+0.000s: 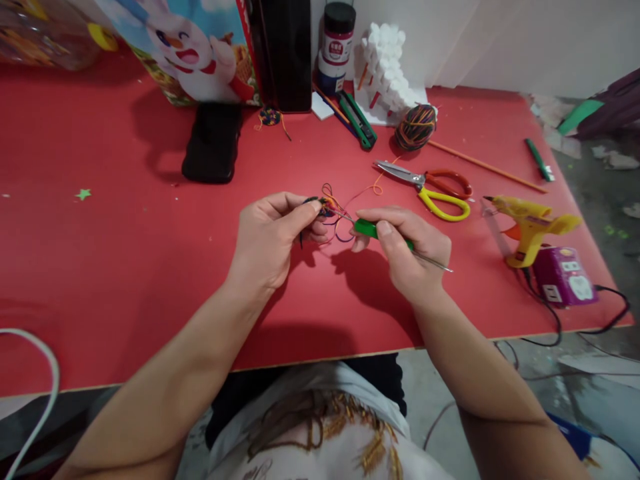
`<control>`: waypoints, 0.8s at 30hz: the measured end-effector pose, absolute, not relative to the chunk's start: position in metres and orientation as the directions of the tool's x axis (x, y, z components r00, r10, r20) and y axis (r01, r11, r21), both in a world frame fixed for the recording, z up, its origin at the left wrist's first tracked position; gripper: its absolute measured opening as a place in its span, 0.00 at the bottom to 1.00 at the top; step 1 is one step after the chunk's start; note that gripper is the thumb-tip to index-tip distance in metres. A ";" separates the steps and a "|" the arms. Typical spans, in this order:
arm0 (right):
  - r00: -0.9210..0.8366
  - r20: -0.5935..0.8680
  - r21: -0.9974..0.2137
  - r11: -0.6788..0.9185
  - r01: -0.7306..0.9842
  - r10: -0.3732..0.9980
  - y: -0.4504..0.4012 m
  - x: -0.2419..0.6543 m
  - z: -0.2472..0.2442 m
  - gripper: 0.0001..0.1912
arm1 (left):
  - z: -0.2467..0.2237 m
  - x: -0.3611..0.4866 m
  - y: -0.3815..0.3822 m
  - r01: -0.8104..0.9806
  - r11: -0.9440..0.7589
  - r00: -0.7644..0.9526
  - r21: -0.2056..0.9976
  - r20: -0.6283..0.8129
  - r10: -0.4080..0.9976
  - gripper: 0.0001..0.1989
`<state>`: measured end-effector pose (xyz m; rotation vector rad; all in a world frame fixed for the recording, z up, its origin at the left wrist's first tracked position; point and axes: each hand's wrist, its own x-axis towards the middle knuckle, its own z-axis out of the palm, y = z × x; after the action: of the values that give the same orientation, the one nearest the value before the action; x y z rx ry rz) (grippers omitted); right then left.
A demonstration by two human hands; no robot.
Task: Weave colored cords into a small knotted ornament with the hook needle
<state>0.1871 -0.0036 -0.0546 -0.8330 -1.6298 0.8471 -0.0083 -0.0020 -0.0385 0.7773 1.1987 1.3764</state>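
Observation:
Between the thumb and fingers of my left hand (275, 233) is a small multicoloured crochet piece (326, 205). My right hand (407, 247) grips a crochet hook (367, 228) by its green handle, and the hook's thin metal tip points left and meets the piece. Loose loops of yarn hang around the piece. One orange strand (376, 189) runs up and right toward a dark multicoloured yarn ball (416, 127). Both hands are just above the red table (150, 267).
Scissors (425, 183), a yellow glue gun (533, 223) and a purple box (565, 275) lie to the right. Behind are a green cutter (357, 120), a bottle (337, 48), a white model (385, 70), a black phone (213, 143) and a small crochet piece (270, 117).

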 end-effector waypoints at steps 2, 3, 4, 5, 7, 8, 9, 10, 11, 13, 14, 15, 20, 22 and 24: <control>-0.193 0.483 -0.849 0.511 0.134 0.854 -0.005 0.187 -0.054 0.14 | -0.039 -0.008 -0.002 -0.289 0.105 -0.194 0.952 -0.165 0.967 0.03; -0.195 0.481 -0.846 0.511 0.152 0.855 -0.005 0.187 -0.053 0.14 | -0.039 -0.008 -0.002 -0.274 0.099 -0.199 0.957 -0.157 0.967 0.03; -0.195 0.472 -0.847 0.504 0.168 0.859 -0.006 0.187 -0.052 0.14 | -0.039 -0.008 -0.002 -0.254 0.090 -0.203 0.963 -0.144 0.969 0.03; -0.196 0.458 -0.854 0.490 0.176 0.867 -0.006 0.187 -0.052 0.14 | -0.039 -0.008 -0.002 -0.232 0.083 -0.203 0.969 -0.132 0.970 0.03; -0.183 0.409 -0.883 0.438 0.169 0.894 -0.006 0.188 -0.051 0.13 | -0.038 -0.008 -0.002 -0.186 0.081 -0.194 0.979 -0.117 0.974 0.03; -0.174 0.373 -0.905 0.399 0.149 0.911 -0.005 0.189 -0.050 0.13 | -0.038 -0.009 -0.002 -0.165 0.089 -0.186 0.982 -0.119 0.975 0.04; -0.165 0.330 -0.930 0.351 0.114 0.929 -0.004 0.190 -0.051 0.12 | -0.038 -0.009 -0.002 -0.148 0.102 -0.175 0.984 -0.127 0.976 0.04; -0.159 0.284 -0.953 0.297 0.064 0.945 -0.002 0.191 -0.051 0.11 | -0.038 -0.010 -0.002 -0.133 0.115 -0.160 0.984 -0.136 0.978 0.04; -0.157 0.240 -0.970 0.243 0.004 0.958 0.001 0.192 -0.052 0.11 | -0.038 -0.011 -0.002 -0.123 0.125 -0.141 0.985 -0.142 0.980 0.04; -0.166 0.157 -0.983 0.138 -0.120 0.973 0.007 0.195 -0.054 0.09 | -0.040 -0.013 -0.002 -0.117 0.133 -0.091 0.984 -0.144 0.985 0.04; -0.168 0.123 -0.982 0.096 -0.162 0.978 0.009 0.195 -0.054 0.09 | -0.041 -0.013 -0.001 -0.120 0.133 -0.065 0.984 -0.141 0.988 0.03; -0.170 0.095 -0.980 0.062 -0.192 0.981 0.012 0.196 -0.055 0.08 | -0.042 -0.014 -0.001 -0.124 0.132 -0.040 0.983 -0.138 0.990 0.03; -0.177 0.064 -0.971 0.021 -0.237 0.982 0.015 0.195 -0.054 0.08 | -0.042 -0.015 -0.001 -0.153 0.132 -0.021 0.979 -0.137 0.990 0.03; -0.189 0.067 -0.966 0.017 -0.257 0.980 0.014 0.195 -0.053 0.08 | -0.040 -0.014 -0.001 -0.170 0.137 -0.012 0.976 -0.141 0.990 0.03; -0.206 0.068 -0.957 0.006 -0.290 0.976 0.014 0.195 -0.053 0.08 | -0.038 -0.014 -0.001 -0.189 0.143 0.019 0.972 -0.142 0.990 0.04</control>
<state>0.1949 0.0142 -0.0529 -0.8528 -1.1561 1.4599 -0.0137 -0.0015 -0.0380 0.9675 1.1296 1.1844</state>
